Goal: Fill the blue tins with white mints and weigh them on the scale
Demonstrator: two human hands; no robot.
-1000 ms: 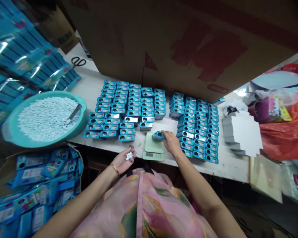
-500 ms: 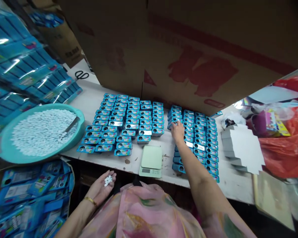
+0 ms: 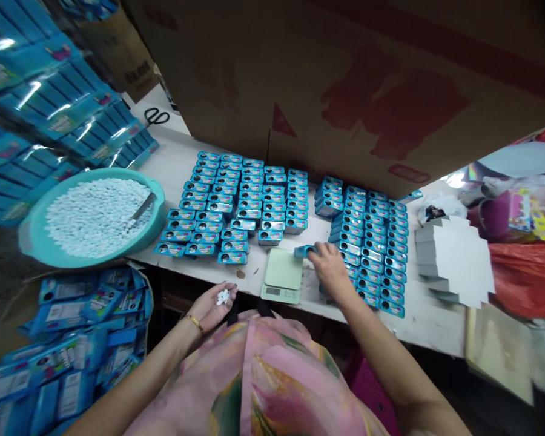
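Cupped palm up by the table's front edge, my left hand [image 3: 211, 306] holds several small white tablets [image 3: 223, 297]. My right hand [image 3: 331, 266] is closed on one end of a small blue box [image 3: 304, 251] with a dark round window, just at the right edge of the pale green digital scale [image 3: 283, 269]. Rows of the same blue boxes [image 3: 208, 233] stand to the left of the scale. More rows [image 3: 372, 264] stand to the right, partly behind my right hand. White tablets lie on a few of their tops.
A turquoise basin [image 3: 160, 209] full of white tablets, with a scoop [image 3: 143, 206], stands at the left. Below it is a carton of blue packages [image 3: 77, 321]. A large cardboard box [image 3: 236, 91] walls off the back. Scissors [image 3: 157, 116] lie back left; white cut cardboard [image 3: 458, 260] is stacked right.
My right hand has taken a blue box from the right-hand rows and brought it towards me, to the scale. My left hand still holds the tablets. The view has shifted slightly.
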